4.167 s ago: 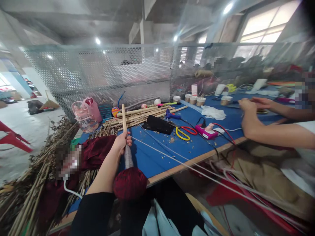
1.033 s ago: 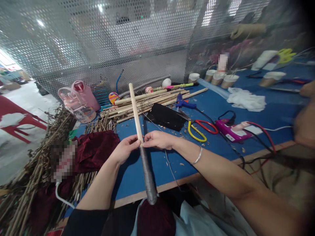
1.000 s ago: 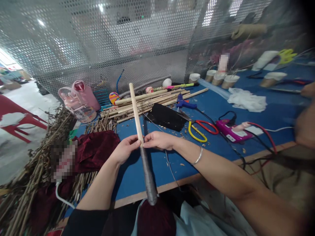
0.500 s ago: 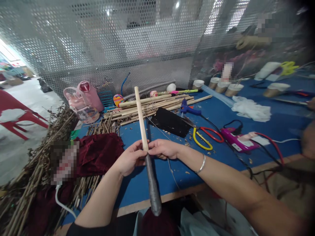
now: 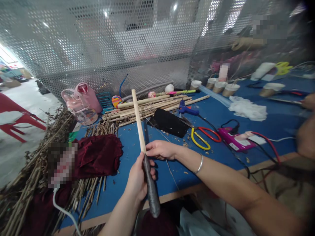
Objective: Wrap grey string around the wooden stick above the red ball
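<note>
Pale wood makes up the upper length of a slim rod [image 5: 138, 121], seen from the head camera; below it runs a thicker grey-wrapped section [image 5: 153, 200] that ends rounded near the lap. The rod slants, its top leaning away over the blue table [image 5: 112, 193] and its lower end near the front edge. The left hand [image 5: 139, 178] curls round the grey section, thumb pointing up along the rod and fingertips showing on the far side. The right hand [image 5: 162, 149] brings thumb and forefinger nearly together at the place where wood meets grey; whether anything thin lies between them I cannot tell. A silver bracelet [image 5: 200, 164] circles the right wrist.

Dark red cloth [image 5: 99, 155] lies left of the hands, over dry stalks [image 5: 91, 193]. Beyond the hands sit a black piece of material [image 5: 171, 123], scissors [image 5: 197, 128] with one yellow and one red handle, and a blue glue gun [image 5: 188, 109]. Behind these is a row of loose sticks [image 5: 159, 105], with a pink container [image 5: 83, 106] to their left. Purple and boxy, a power strip [image 5: 235, 139] rests further right, near crumpled white plastic [image 5: 248, 107]. At the right edge another person's arm [image 5: 306, 136] is blurred. Perforated metal [image 5: 110, 39] stands behind the table.
</note>
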`<state>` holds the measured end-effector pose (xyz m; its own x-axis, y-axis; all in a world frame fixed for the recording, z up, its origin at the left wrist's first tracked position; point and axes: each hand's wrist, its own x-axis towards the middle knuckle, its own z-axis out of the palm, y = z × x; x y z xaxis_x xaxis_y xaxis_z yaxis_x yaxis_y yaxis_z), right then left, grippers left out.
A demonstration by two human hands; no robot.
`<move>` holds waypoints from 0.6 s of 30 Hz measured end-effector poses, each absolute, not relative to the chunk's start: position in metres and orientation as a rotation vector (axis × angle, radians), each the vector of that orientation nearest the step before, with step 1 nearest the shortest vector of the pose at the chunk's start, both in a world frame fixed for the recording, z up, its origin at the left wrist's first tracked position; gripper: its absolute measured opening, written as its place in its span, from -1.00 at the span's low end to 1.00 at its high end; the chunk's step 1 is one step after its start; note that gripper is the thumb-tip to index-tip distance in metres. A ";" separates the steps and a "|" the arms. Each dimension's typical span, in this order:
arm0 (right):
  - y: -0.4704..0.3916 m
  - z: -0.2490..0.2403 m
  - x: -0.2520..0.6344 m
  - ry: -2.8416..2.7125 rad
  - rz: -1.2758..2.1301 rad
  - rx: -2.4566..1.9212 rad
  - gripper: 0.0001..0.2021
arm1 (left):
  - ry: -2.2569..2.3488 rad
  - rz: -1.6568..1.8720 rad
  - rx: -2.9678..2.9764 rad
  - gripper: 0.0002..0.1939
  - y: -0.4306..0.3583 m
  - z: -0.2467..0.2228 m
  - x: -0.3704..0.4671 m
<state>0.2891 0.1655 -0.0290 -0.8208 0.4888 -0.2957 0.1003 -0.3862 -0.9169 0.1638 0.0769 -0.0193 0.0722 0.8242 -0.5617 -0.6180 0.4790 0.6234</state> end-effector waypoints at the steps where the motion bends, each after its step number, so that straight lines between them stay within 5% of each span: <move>1: 0.166 -0.029 0.289 -1.575 2.297 -0.800 -0.73 | 0.995 1.089 0.246 -0.73 0.077 -0.020 0.165; 12: 0.168 -0.027 0.291 -1.644 2.249 -0.718 -0.71 | 0.764 1.033 0.252 -0.78 0.080 -0.021 0.161; 18: 0.164 -0.021 0.289 -1.659 2.159 -0.766 -0.70 | 1.346 1.097 0.893 -0.67 0.066 -0.024 0.157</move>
<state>0.2888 0.1644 -0.0215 -0.8085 0.5447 -0.2228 0.0749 -0.2802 -0.9570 0.1574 0.0656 -0.0241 -0.0856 0.9541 -0.2870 -0.0883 0.2797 0.9560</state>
